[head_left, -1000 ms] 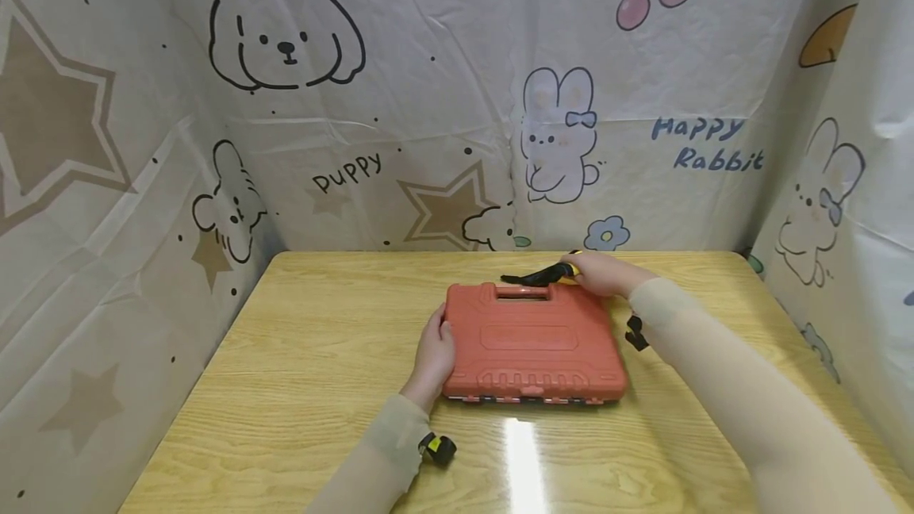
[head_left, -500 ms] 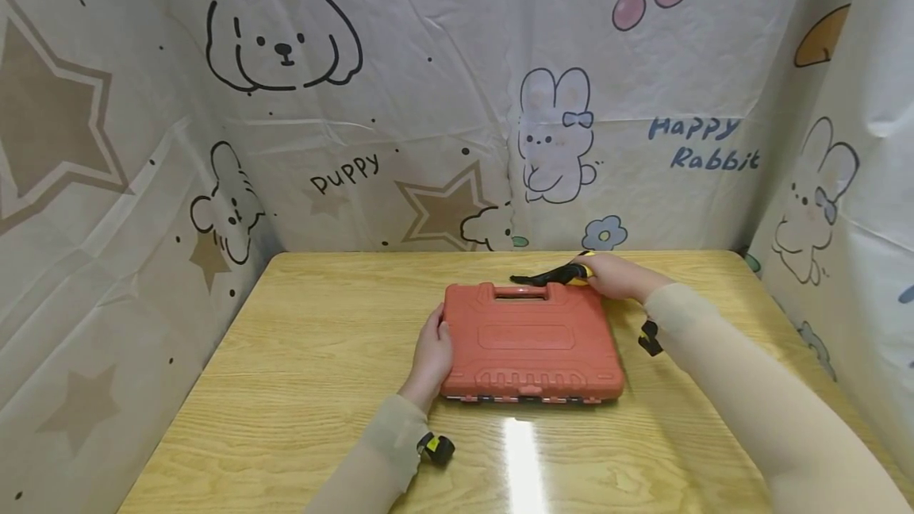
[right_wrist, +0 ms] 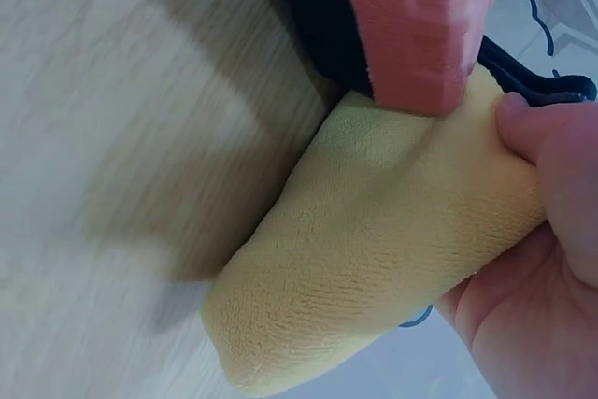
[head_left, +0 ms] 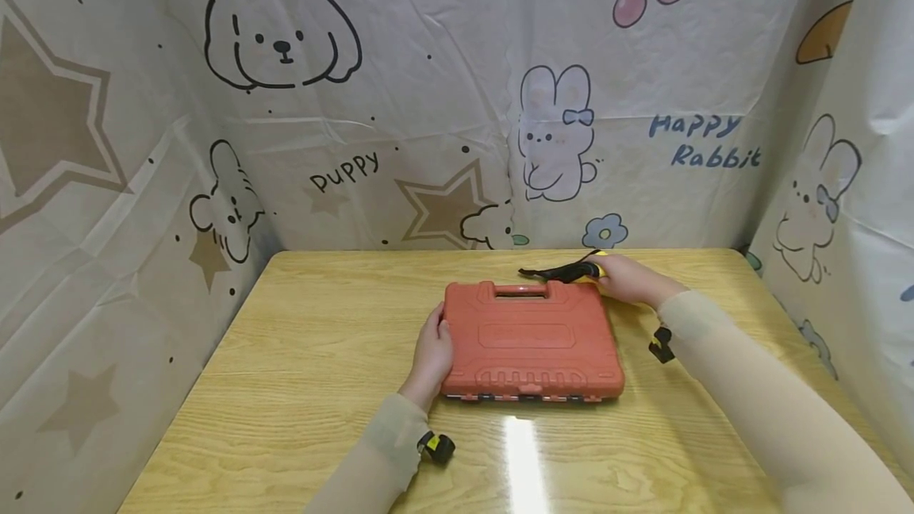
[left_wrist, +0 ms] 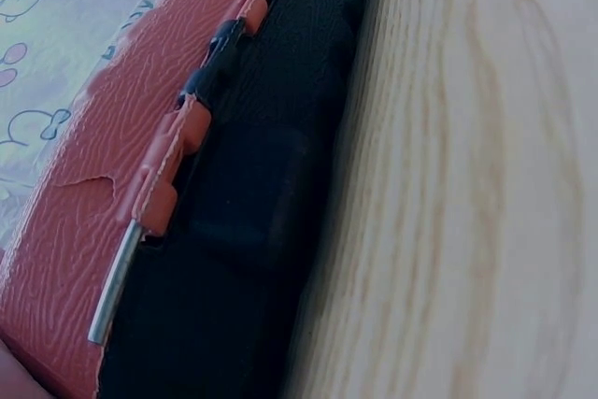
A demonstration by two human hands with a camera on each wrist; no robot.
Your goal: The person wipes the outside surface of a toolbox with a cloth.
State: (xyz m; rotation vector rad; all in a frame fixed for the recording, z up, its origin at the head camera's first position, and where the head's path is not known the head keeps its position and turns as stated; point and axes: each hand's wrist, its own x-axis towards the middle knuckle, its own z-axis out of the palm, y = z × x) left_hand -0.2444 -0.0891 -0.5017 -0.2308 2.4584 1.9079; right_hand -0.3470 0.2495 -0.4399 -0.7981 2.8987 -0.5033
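Note:
A red plastic carrying case [head_left: 528, 335] with a black lower half lies flat on the wooden table, its handle toward the back. My left hand [head_left: 432, 351] rests along the case's left side, fingers extended. In the left wrist view, the hinged edge of the case [left_wrist: 168, 165] shows a metal pin. At the far right corner, my right hand [head_left: 628, 278] grips a cloth [right_wrist: 364, 240], yellow on one face and black on the other. The cloth's yellow face lies against the case's corner in the right wrist view, and its black end trails left behind the handle.
The wooden table [head_left: 328, 324] reaches back to a printed fabric backdrop [head_left: 457, 101], with more fabric on both sides. A black band device [head_left: 437, 448] sits at the left wrist, another [head_left: 661, 345] at the right.
My right hand has slid to the right along the far edge of the case, drawing the cloth with it. The left hand and the case stay in place.

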